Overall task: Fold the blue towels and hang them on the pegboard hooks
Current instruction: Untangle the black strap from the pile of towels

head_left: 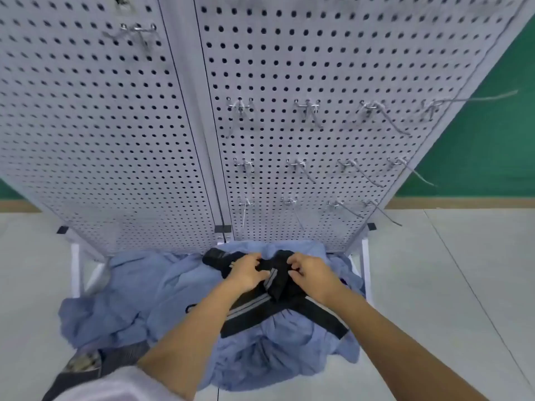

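A heap of crumpled blue towels lies on the floor at the foot of a white pegboard. On top of the heap sits a black garment with grey stripes. My left hand grips the black fabric near its upper left part. My right hand pinches a bunched fold of the same black garment just beside it. Rows of bare metal hooks stick out of the right pegboard panel above the heap.
The pegboard stands on a white frame with legs on both sides of the heap. Pale floor tiles spread to the right and left. A green wall is behind. Dark patterned cloth lies at lower left.
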### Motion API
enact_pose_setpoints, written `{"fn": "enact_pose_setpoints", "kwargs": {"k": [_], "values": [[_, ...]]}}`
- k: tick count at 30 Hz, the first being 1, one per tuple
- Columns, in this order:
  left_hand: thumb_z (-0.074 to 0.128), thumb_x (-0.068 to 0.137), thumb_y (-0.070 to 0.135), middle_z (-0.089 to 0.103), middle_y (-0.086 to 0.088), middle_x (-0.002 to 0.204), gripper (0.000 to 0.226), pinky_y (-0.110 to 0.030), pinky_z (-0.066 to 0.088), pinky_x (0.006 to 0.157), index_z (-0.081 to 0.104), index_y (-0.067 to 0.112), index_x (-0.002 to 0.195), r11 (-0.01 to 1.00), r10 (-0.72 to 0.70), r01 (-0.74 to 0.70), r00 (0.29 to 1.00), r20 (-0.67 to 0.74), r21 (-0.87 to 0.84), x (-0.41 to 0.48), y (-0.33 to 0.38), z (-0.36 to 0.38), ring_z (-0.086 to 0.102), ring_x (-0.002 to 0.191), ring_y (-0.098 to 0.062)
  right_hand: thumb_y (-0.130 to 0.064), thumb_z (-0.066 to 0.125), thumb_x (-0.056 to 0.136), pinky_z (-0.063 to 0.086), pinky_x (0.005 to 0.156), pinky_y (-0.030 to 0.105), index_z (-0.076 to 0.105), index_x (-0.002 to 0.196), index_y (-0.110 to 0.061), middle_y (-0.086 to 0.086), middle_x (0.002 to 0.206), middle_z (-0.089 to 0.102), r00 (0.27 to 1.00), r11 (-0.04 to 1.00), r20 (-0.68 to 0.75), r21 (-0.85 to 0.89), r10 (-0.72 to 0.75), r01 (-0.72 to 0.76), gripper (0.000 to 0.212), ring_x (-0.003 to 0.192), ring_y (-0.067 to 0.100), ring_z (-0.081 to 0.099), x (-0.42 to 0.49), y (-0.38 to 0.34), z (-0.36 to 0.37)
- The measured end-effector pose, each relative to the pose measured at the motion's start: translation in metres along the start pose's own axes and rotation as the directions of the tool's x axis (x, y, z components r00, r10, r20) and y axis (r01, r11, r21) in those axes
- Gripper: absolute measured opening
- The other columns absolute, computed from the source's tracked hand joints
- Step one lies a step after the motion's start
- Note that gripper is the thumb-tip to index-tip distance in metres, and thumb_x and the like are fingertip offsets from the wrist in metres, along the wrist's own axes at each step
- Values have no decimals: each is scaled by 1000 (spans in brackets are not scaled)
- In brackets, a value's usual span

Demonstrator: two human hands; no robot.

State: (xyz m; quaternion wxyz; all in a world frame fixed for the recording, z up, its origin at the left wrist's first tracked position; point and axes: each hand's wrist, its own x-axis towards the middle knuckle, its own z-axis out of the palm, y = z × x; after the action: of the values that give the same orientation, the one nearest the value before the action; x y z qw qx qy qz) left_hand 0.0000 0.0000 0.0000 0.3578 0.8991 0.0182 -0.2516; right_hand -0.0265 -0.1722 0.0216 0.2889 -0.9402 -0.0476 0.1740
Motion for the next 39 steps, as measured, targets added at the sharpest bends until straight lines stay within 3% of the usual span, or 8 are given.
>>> {"fn": "enact_pose_setpoints", "kwargs": {"k": [4,9,13,20,27,32,34,39], "values": [[69,86,14,68,-17,105,24,-32,47,90,66,4,108,1000,4,-6,998,-61,-21,-19,3,-2,62,101,-28,-15,53,96,44,88,25,49,129,-8,5,103,57,1000,997,-17,75,22,-20,34,92,18,55,-16,-6,0],[63,91,16,56,2,72,21,-15,41,61,53,18,73,969,139,-171,974,-180,-177,-79,39,-34,54,72,-12,-17,65,90,48,76,27,38,117,-15,0,88,55,987,948,-152,318,41,10,38,82,15,55,-63,-32,-23],[57,95,14,66,-14,87,12,-24,47,74,55,12,83,891,301,-364,921,-247,-272,-131,83,-74,60,81,-19,-21,75,81,46,89,27,40,118,-20,-4,107,58,984,907,-175,408,-33,103,51,102,12,57,-93,-54,-47],[54,97,18,71,1,91,8,-28,50,77,61,14,96,717,390,-507,861,-326,-479,-204,150,-133,67,86,-14,-15,74,82,47,98,31,56,121,-14,3,116,66,954,823,-291,521,-76,224,43,109,15,61,-123,-94,-70],[52,98,19,72,-3,99,13,-36,54,86,61,12,105,581,376,-532,847,-377,-616,-232,160,-169,69,93,-20,-7,62,91,49,70,11,63,104,-13,-4,97,68,926,755,-369,584,-79,297,14,89,9,65,-142,-112,-87],[31,100,44,70,-9,90,48,-33,51,87,63,9,95,523,434,-475,863,-258,-708,-235,122,-174,67,85,-19,0,54,94,52,93,33,64,111,-14,2,108,69,903,665,-428,666,-31,339,24,102,16,65,-150,-112,-115],[24,98,51,70,-18,97,61,-37,48,91,64,6,87,527,401,-385,899,-178,-758,-231,104,-168,66,93,-28,4,53,93,52,94,37,66,107,-17,-1,106,69,888,681,-459,646,-13,344,28,103,17,64,-152,-110,-127],[45,98,37,70,-1,111,30,-35,48,99,65,16,106,757,356,-372,924,-139,-537,-209,85,-136,65,106,-17,5,53,92,55,80,22,67,101,-19,-7,104,68,898,718,-433,600,-78,352,30,96,10,65,-157,-112,-134]]}}
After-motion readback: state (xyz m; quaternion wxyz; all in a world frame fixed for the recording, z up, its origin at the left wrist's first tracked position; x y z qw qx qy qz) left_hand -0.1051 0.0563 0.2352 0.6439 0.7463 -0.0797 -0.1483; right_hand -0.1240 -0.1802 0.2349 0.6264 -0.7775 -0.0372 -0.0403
